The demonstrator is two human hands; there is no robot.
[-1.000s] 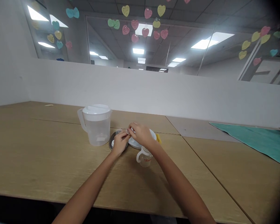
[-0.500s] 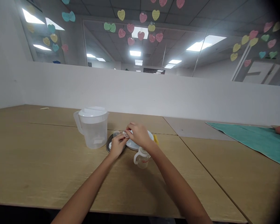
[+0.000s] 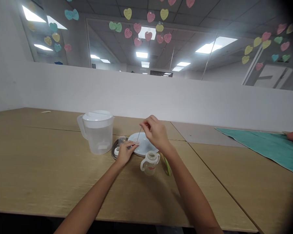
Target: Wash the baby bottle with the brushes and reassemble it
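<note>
My left hand (image 3: 125, 152) pinches a small pale, ring-like piece (image 3: 136, 143) over the near-left rim of a white plate (image 3: 148, 145). Up and to the right, my right hand (image 3: 156, 131) grips the top of a thin dark rod (image 3: 139, 134); its lower end reaches the pale piece. What kind of rod it is, I cannot make out. Just in front of the plate stands a clear two-handled baby bottle (image 3: 150, 165), upright with its mouth uncovered. Beside my left hand, a clear cap (image 3: 122, 139) and a white part (image 3: 116, 151) rest on a dark round tray (image 3: 113, 154).
A lidded clear plastic pitcher (image 3: 100, 136) stands to the left. A yellow-green item (image 3: 167, 167) lies right of the bottle, partly behind my right forearm. Teal cloth (image 3: 258, 143) covers the table's far right. A white wall (image 3: 146, 97) rises behind.
My right hand has moved up and right, away from my left hand, and the thin rod now shows between them. The bottle's mouth and more of the plate have come into view.
</note>
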